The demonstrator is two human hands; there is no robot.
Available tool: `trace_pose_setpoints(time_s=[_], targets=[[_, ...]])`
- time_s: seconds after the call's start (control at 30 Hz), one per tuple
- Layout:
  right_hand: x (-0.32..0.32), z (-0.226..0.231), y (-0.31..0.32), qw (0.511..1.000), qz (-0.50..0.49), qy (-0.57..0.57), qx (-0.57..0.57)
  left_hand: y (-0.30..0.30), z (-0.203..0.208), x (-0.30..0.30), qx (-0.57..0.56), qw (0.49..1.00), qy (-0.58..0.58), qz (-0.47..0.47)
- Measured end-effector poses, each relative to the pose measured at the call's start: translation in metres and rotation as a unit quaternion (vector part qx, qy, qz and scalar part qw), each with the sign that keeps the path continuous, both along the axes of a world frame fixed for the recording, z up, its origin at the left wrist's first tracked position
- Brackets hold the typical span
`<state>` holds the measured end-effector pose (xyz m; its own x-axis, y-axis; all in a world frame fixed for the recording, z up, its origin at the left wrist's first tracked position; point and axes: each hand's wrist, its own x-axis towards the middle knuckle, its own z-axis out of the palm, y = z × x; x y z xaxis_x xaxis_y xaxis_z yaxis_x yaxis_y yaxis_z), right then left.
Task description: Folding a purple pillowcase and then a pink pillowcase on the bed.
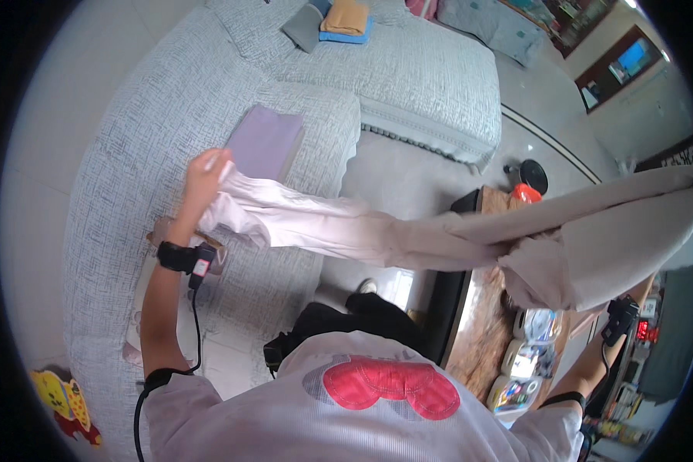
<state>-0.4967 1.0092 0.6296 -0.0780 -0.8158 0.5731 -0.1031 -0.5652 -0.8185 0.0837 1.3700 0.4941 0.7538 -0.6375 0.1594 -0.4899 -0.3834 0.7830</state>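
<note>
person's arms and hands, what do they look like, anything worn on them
The left hand is bare, without a glove; the right hand is out of sight. The left wrist has a black strap with a boxy black device bearing a red-and-white label; a similar black device sits at the right wrist. Thin black cables run toward black elbow bands. The sleeves are short and pale.

Bright light glares off the floor (400,286); edges bend.
</note>
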Motion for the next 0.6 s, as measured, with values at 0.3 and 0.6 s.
trace_pose_setpoints(time_s=[0.3, 0.6], targets=[[0.134, 0.068, -0.196, 0.983, 0.02, 0.142, -0.116, -0.223, -0.075, 0.002, 0.082, 0.982, 0.057, -0.163], [0.309, 0.193, -0.382, 0.913, -0.005, 0.291, -0.285, -0.39, -0.117, 0.235, 0.047, 0.988, -0.144, 0.011]])
